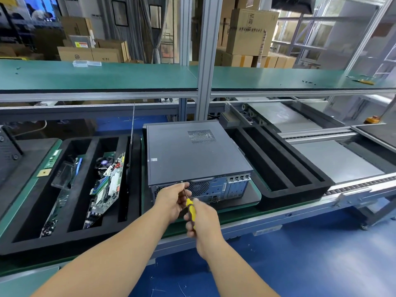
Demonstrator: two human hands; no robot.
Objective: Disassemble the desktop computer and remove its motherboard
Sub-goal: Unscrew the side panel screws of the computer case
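I see the gray computer [197, 153] lying flat on the green bench [235, 215], back side toward me. My right hand [203, 219] grips the yellow screwdriver [190, 207]. My left hand [173, 198] pinches its thin shaft by the case's back edge

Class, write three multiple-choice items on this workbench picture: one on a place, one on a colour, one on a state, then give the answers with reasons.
1. Where does the loose circuit board lie?
A. in the foam tray left of the computer
B. on the upper shelf
C. on the floor

2. What colour is the screwdriver handle?
A. red
B. yellow and black
C. white

3. How is the computer case?
A. lid off
B. lid on
C. upside down, emptied

Answers: 1 A, it leans in a slot there. 2 B, seen above the right hand. 3 B, the top panel covers it while the left hand steadies the shaft.
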